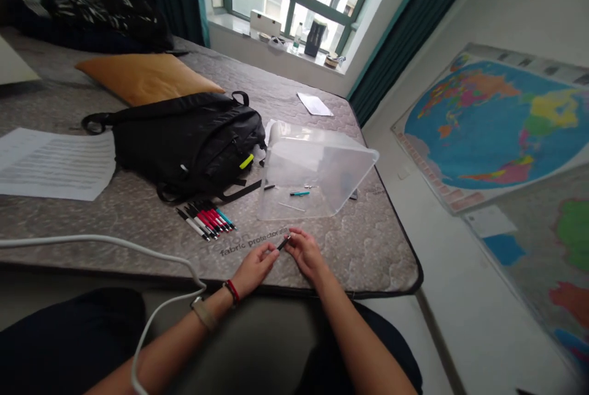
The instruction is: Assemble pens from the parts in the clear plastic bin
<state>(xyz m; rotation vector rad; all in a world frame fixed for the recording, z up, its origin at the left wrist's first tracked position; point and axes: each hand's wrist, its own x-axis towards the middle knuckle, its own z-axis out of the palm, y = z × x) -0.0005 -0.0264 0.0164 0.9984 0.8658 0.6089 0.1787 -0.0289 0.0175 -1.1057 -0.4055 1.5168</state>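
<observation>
A dark pen (283,243) is pinched by left hand (254,267) and right hand (305,253), fingertips nearly together, seemingly mid-assembly; steady alignment is needed.

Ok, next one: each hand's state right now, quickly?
Left hand: closed, pinching the near end of a dark pen.
Right hand: closed, fingertips at the pen's far end.

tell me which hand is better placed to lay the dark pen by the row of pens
Probably the left hand: it is nearer the row of pens and holds the near end of the dark pen. The right hand, at the other end, is farther off.
</observation>
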